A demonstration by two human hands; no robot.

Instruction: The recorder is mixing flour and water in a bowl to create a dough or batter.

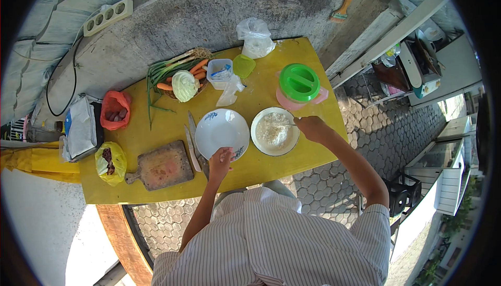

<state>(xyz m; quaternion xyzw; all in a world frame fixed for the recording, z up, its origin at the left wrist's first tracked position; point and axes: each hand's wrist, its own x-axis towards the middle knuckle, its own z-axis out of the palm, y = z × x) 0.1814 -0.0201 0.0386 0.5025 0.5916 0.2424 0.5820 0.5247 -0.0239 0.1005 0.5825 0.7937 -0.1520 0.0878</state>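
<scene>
My right hand [311,128] grips the handle of a metal spoon [287,125], its far end down in a white bowl [255,139] with a thin dark rim. White flour [275,131], lumpy and partly wet-looking, lies in this bowl. To its left sits a wide white bowl [218,132] with blue flower patterns, its inside bare. Over that bowl's near edge is my left hand [223,159], its fingers curled in. Whether anything is between those fingers is hidden. Two knives [192,149] lie left of the flowered bowl, beside a worn wooden cutting board [163,168].
On the yellow table [245,180] stand a pink pitcher with a green lid [299,82], a clear tub [219,73], a green lid [243,66] and a plastic bag [255,38]. Cabbage [185,86], carrots and spring onions share a basket. Red [115,110] and yellow bags [111,164] are left.
</scene>
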